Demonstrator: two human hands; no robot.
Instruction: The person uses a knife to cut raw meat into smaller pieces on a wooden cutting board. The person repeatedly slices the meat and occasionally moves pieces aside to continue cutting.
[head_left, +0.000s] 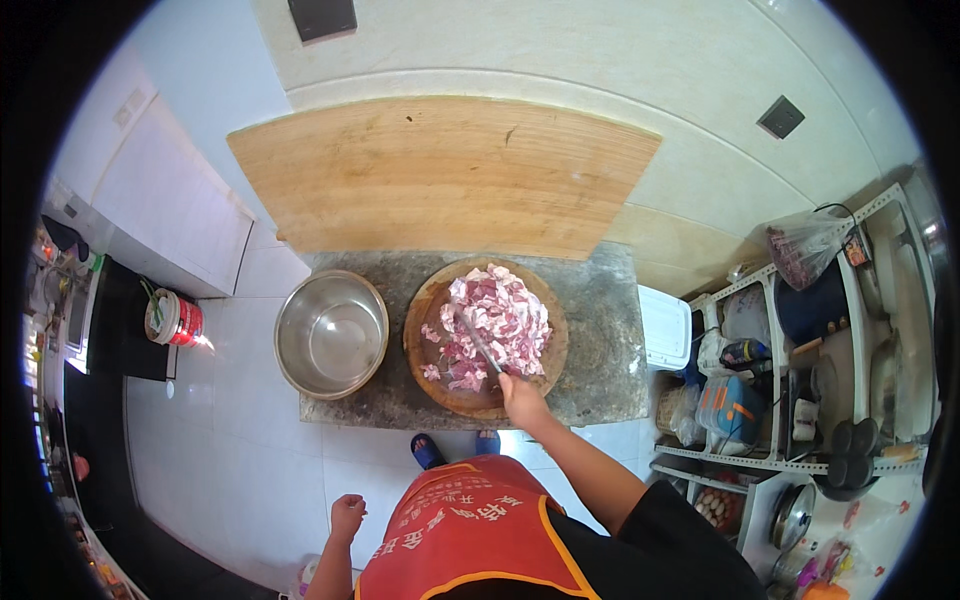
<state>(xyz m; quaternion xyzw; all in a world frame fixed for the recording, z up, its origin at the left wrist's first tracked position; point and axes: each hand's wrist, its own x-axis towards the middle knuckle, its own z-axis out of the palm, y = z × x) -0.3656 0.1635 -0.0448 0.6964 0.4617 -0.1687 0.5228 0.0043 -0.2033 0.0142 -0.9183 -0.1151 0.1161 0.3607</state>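
My right hand (523, 403) grips the handle of a knife (478, 341), its blade lying across a heap of chopped raw meat (501, 311). The meat sits on a round wooden chopping block (427, 300), with smaller scraps at its lower left. My left hand (348, 516) hangs beside the red apron (465, 525), away from the block, its fingers curled with nothing seen in them. A steel basin (332, 334) stands left of the block with no food visible inside.
The block and basin stand on a worn stone table (600, 360). Behind it a wooden board (450, 176) leans at the wall. A white lidded container (664, 327) and a loaded shelf rack (776, 367) are on the right; a bucket (177, 320) is at left.
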